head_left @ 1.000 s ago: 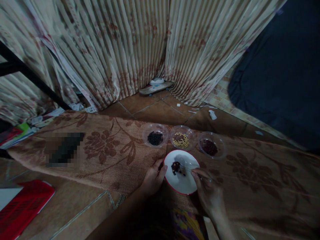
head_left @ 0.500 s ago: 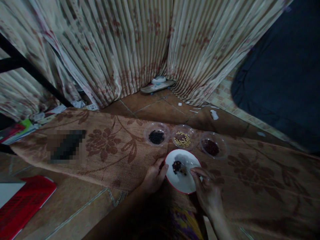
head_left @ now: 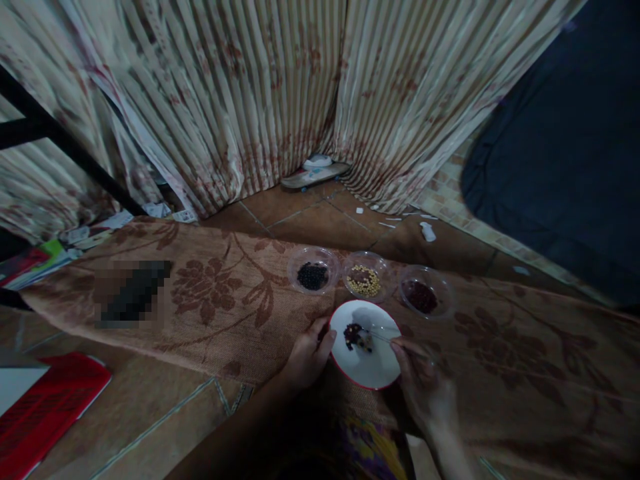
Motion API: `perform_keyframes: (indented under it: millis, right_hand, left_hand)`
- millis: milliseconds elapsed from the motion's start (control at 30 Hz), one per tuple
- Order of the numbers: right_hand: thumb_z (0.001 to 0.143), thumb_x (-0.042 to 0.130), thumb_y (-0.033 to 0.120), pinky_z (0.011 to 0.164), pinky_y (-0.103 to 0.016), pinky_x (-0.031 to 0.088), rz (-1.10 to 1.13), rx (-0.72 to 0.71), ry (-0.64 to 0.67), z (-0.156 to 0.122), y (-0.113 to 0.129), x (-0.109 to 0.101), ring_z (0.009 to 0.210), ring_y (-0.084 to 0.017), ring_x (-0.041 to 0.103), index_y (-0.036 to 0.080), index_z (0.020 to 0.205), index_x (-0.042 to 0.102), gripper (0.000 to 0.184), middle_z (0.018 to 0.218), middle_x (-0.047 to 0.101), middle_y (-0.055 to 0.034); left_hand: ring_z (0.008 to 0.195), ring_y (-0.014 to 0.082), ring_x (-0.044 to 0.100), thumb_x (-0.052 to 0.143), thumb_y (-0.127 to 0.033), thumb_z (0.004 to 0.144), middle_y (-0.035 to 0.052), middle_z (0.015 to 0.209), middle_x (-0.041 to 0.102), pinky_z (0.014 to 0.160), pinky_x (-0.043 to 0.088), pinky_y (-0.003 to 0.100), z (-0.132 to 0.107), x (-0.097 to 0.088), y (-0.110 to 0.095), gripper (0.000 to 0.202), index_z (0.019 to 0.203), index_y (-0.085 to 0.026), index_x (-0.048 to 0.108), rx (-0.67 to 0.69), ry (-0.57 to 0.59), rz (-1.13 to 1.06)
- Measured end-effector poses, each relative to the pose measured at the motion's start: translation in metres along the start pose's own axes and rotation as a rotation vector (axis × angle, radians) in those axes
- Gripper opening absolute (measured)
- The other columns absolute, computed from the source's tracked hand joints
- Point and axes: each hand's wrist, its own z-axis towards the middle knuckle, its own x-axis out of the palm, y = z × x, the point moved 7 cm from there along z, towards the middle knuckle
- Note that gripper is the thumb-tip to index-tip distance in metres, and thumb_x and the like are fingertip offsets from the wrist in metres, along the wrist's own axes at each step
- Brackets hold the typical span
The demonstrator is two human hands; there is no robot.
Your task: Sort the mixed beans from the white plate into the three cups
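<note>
Pleated curtains [head_left: 225, 100] are hanging behind a tiled floor [head_left: 310, 220], and a floral cloth [head_left: 225, 313] is lying across it, with a red book [head_left: 50, 400] at the near left.

Near the cloth's middle, the left hand [head_left: 306, 357] is curling its fingers closed on the left rim of a white plate [head_left: 373, 380], thumb on the edge. A small heap of mixed beans [head_left: 357, 337] is sitting left of the plate's centre.

A thin tool [head_left: 383, 338] is pointing at that heap, and the right hand [head_left: 425, 387] is pinching it tight. Whether it is a stick or tweezers I cannot tell.

Just beyond the plate, three clear bowls are standing in a row: black beans [head_left: 313, 275], yellow beans [head_left: 363, 280], red beans [head_left: 423, 295].

In this dim light a dark bean is probably easy to misjudge. A slipping tip could also be flicking one onto the patterned cloth, where it would be hard to find.
</note>
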Motion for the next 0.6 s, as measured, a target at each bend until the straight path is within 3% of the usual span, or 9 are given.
perform_keyframes:
  millis: [100, 233, 333, 467, 600]
  right_hand:
    - [0.084, 0.054, 0.042, 0.074, -0.033, 0.049, -0.019, 0.018, -0.102, 0.011, -0.002, -0.027, 0.079, -0.021, 0.065, 0.021, 0.083, 0.068, 0.026, 0.083, 0.070, -0.0060]
    - [0.082, 0.057, 0.044, 0.071, -0.033, 0.050, -0.133, -0.004, -0.360, 0.039, -0.009, -0.075, 0.077, -0.022, 0.065, 0.016, 0.083, 0.069, 0.030, 0.085, 0.070, -0.0089]
    - [0.080, 0.060, 0.041, 0.071, -0.034, 0.049, -0.201, -0.012, -0.458, 0.057, -0.019, -0.095, 0.074, -0.022, 0.065, 0.013, 0.080, 0.069, 0.030, 0.080, 0.069, -0.0104]
    - [0.081, 0.058, 0.039, 0.074, -0.034, 0.049, -0.147, -0.001, -0.470, 0.059, -0.026, -0.094, 0.078, -0.023, 0.065, 0.012, 0.081, 0.069, 0.029, 0.082, 0.069, -0.0112]
    - [0.080, 0.059, 0.040, 0.076, -0.035, 0.049, 0.035, 0.059, -0.423, 0.037, -0.020, -0.072, 0.080, -0.021, 0.064, 0.015, 0.079, 0.068, 0.027, 0.084, 0.068, -0.0096]
  left_hand:
    - [0.082, 0.0175, 0.063, 0.042, -0.035, 0.091, 0.0042, 0.097, 0.070, 0.075, 0.047, 0.026, 0.000, 0.000, -0.001, 0.034, 0.118, -0.019, 0.055, 0.004, 0.001, -0.014]
    - [0.086, 0.0183, 0.064, 0.042, -0.035, 0.091, 0.0048, 0.100, 0.070, 0.077, 0.047, 0.026, 0.000, 0.000, -0.001, 0.034, 0.120, -0.019, 0.054, 0.001, 0.014, -0.029]
    - [0.086, 0.0181, 0.064, 0.042, -0.035, 0.092, 0.0041, 0.101, 0.070, 0.078, 0.047, 0.026, 0.001, 0.000, -0.001, 0.035, 0.121, -0.020, 0.053, -0.004, 0.019, -0.051]
    - [0.087, 0.0182, 0.064, 0.042, -0.035, 0.092, 0.0041, 0.103, 0.069, 0.079, 0.047, 0.026, 0.001, -0.001, -0.002, 0.034, 0.120, -0.021, 0.054, 0.008, 0.015, -0.061]
    - [0.090, 0.0186, 0.064, 0.042, -0.036, 0.092, 0.0045, 0.105, 0.069, 0.080, 0.047, 0.026, 0.000, -0.001, -0.002, 0.035, 0.121, -0.021, 0.053, 0.007, 0.019, -0.040]
